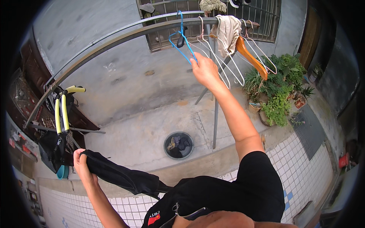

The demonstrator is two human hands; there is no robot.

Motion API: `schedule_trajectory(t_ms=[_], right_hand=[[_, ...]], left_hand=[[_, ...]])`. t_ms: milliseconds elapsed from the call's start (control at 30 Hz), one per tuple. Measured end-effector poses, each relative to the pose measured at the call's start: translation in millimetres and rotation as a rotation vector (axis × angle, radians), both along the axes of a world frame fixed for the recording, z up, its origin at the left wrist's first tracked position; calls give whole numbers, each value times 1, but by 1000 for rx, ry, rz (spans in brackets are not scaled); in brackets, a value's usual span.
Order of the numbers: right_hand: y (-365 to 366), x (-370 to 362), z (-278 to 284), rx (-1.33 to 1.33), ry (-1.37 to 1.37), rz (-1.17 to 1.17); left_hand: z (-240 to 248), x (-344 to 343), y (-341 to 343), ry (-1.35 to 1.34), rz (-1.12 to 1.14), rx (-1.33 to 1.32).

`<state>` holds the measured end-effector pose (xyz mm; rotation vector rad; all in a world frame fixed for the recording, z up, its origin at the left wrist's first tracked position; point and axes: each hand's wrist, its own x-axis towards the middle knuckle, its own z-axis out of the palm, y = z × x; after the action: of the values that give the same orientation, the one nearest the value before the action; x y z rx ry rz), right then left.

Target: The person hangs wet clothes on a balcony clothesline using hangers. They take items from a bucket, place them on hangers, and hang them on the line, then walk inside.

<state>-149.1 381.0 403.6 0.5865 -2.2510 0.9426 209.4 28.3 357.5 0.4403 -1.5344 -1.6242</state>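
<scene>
My right hand [206,71] is raised at the drying rail, its fingers closed round the lower corner of a blue clothes hanger [185,41]. The hook of that hanger is up at the metal rail [134,32]. Low on the left, my left hand [83,167] grips one end of a black garment [121,171], which trails toward my body; its exact kind I cannot make out. Just right of my right hand hang several white hangers [223,57], a wooden hanger [251,57] and a beige cloth [229,32] draped over the rail.
A round dark basin [178,145] with wet clothes stands on the concrete ledge below. Potted plants [279,91] grow at the right. Yellow-padded hangers [62,112] and a black bag-like item [52,152] hang at the left rail end. A teal bucket [62,172] stands beneath.
</scene>
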Motion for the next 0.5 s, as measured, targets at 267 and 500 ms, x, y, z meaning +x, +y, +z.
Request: schedule_trajectory(t_ms=[267,500], right_hand=[[27,71,-42,-180,-15,330],[87,136,-49,-111,-449,671]], left_hand=[[-11,-7,-18,-87,181,23],[-17,-27,-36,-179,254,45]])
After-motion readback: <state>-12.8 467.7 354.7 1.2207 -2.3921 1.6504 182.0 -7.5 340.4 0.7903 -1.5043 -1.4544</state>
